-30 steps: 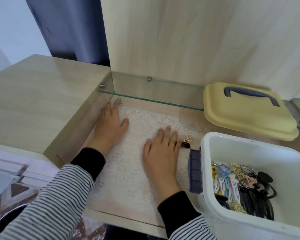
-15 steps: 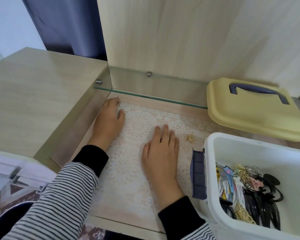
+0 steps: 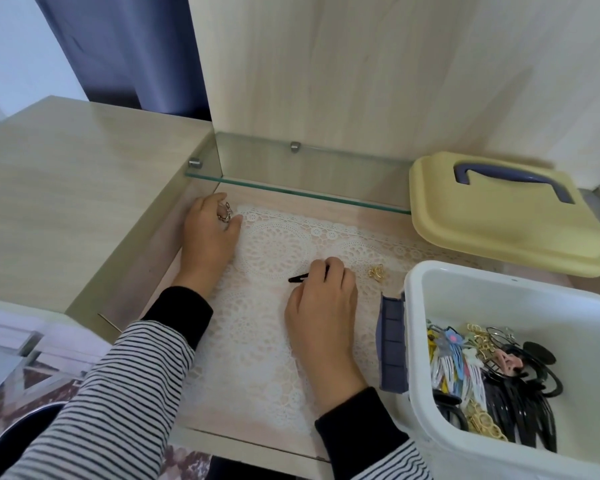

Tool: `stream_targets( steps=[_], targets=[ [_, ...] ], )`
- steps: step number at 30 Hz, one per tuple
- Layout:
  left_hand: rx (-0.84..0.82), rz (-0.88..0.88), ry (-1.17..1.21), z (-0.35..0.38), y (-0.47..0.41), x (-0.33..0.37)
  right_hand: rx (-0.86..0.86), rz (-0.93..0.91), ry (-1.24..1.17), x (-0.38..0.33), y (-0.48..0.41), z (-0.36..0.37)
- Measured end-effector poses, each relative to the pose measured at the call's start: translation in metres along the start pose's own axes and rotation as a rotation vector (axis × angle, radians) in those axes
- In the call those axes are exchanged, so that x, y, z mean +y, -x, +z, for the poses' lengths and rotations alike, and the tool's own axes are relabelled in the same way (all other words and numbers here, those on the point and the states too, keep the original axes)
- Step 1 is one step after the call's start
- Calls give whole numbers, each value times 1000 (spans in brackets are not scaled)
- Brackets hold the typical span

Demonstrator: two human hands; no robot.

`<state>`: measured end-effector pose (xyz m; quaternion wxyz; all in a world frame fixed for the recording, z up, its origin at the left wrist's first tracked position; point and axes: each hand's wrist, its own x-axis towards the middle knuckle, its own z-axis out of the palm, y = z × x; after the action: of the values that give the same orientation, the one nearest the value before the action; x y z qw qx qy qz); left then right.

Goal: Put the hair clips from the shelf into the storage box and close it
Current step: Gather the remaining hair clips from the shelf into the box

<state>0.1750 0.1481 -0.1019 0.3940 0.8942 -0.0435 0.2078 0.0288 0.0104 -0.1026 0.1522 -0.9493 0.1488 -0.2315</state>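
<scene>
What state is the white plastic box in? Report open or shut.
Open: white plastic box uncovered; yellow plastic lid lies apart behind it.

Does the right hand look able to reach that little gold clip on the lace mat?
Probably yes: the gold clip lies bare on the lace mat just beside the right hand, nothing between them. That hand pinches a black clip, though, so its fingers are busy.

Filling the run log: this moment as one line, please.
left hand grips metal clip; right hand pinches black clip; gold clip on mat; box open
</scene>
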Motion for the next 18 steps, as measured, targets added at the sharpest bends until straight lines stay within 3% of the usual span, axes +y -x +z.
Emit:
stream_targets(
  steps=[18],
  targets=[
    [14, 91, -40, -3, 8, 6, 116, -32, -17, 1, 0, 2]
  ],
)
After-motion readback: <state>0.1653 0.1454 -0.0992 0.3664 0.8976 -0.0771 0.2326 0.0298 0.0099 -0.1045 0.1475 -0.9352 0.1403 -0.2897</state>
